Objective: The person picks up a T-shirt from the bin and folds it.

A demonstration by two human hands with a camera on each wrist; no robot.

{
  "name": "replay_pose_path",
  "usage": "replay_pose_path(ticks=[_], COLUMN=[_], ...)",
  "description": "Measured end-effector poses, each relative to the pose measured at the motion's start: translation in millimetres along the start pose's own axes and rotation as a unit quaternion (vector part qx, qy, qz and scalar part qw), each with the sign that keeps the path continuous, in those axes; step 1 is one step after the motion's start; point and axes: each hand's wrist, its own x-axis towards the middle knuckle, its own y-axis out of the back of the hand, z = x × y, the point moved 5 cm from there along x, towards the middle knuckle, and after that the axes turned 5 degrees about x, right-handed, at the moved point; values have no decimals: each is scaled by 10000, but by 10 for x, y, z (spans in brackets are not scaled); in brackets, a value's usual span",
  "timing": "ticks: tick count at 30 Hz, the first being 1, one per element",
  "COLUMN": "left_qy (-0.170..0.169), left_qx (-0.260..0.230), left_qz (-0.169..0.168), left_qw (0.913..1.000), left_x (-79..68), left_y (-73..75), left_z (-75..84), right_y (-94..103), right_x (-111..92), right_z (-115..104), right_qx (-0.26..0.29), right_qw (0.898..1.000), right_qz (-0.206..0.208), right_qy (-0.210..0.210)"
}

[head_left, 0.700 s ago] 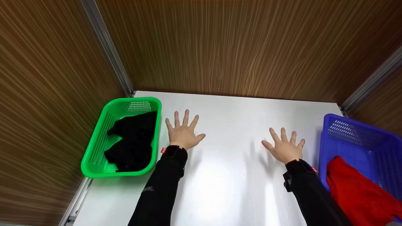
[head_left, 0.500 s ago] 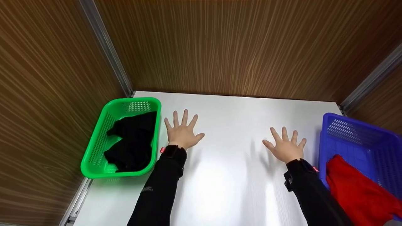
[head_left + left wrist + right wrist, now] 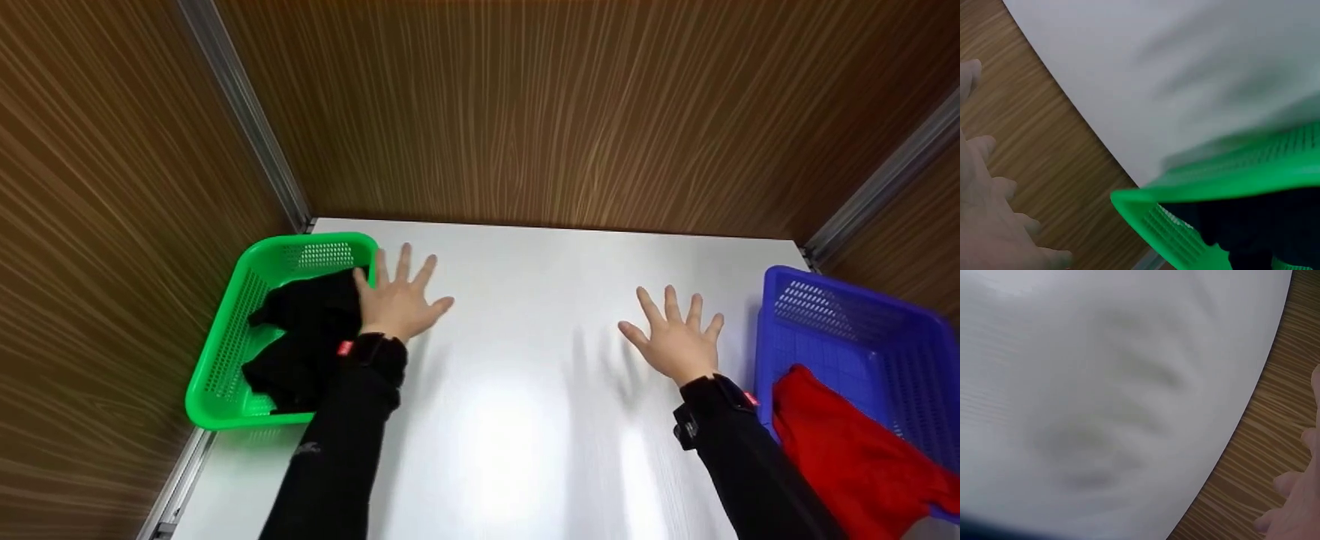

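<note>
Two bare hands hang over one white, smooth-surfaced tabletop (image 3: 525, 322), one on each side of its middle. We count four fingers and a thumb on the left hand (image 3: 396, 304), all spread wide, and it has hold of nothing. From the head view we see it across the inner rim of one rectangular green plastic basket (image 3: 240, 421) with pierced mesh walls. The left wrist view shows the hand apart from that basket.

Our right hand (image 3: 679, 346) also shows four fingers and a thumb, fanned well apart and gripping nothing; its shadow falls on the tabletop. It is nearest to one rectangular blue plastic basket (image 3: 832, 349), just inward of it and not touching.

The two baskets stand at opposite ends of the tabletop, green on the left and blue on the right. In the green one lies a crumpled heap of soft black cloth (image 3: 300, 330); whether it is one piece or two, we cannot tell. In the near part of the blue one we see one bunched bright red cloth (image 3: 855, 450), partly over the basket's near side.

We wear two black sleeves, left (image 3: 330, 450) and right (image 3: 757, 457). Three brown wood-grain panels enclose the tabletop: back (image 3: 525, 112), left (image 3: 112, 225) and right (image 3: 900, 240).
</note>
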Motion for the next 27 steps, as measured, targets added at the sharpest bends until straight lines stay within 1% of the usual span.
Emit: replay_pose_path(ticks=[4, 8, 11, 14, 17, 20, 25, 27], left_qy=[310, 580, 749, 895, 987, 1061, 1117, 1117], left_qx=[-422, -898, -1229, -1529, -1719, -1822, -1929, -2009], left_qz=[-177, -377, -552, -796, -1039, -1212, -1369, -1502], left_qw=[9985, 9936, 9881, 9810, 9746, 9700, 9652, 9616], left_x=[-7, -61, -138, -221, -282, -320, -345, -355], left_y=[7, -21, -62, -134, -228, -324, -439, -476], left_z=[-420, -815, -1059, -1247, -1379, -1469, -1541, -1546], right_y=[16, 23, 25, 15, 0, -5, -22, -35], right_x=[-4, -13, -19, -37, -72, -130, -256, -317], right_z=[-107, -226, -338, -472, -622, -782, -1039, -1141], right_qx=[-9, -58, -128, -169, -185, -157, -179, -153], right_qw=[9999, 9997, 9989, 9977, 9960, 9941, 9883, 9855], right_qz=[71, 125, 234, 312, 357, 367, 419, 422], right_qy=[103, 219, 377, 584, 794, 1013, 1453, 1636])
